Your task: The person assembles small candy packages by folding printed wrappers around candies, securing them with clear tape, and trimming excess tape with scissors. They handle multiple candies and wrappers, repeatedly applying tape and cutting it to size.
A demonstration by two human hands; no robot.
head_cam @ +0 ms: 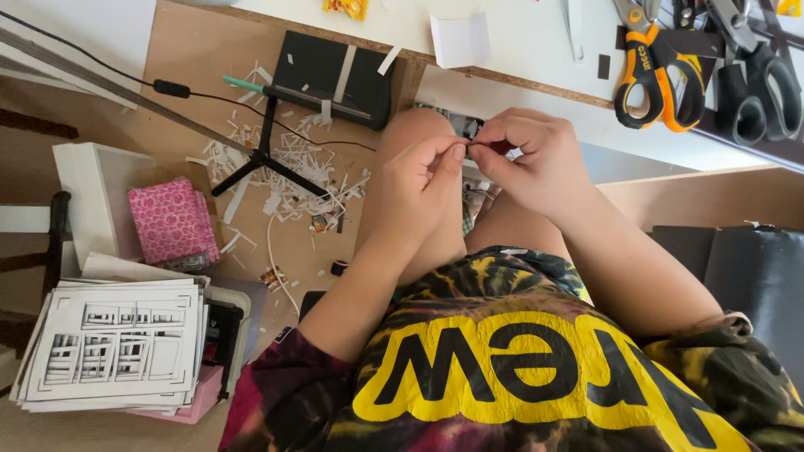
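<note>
My left hand and my right hand meet in front of my raised knees, fingertips pinched together on a tiny thin piece, too small to identify. Both hands hover above my lap, just below the edge of a white work surface. I wear a tie-dye shirt with large yellow print.
Orange-handled snips and black scissors lie at the top right. On the floor stand a small black tripod, white paper scraps, a black pad, a pink patterned packet and a stack of cut paper sheets.
</note>
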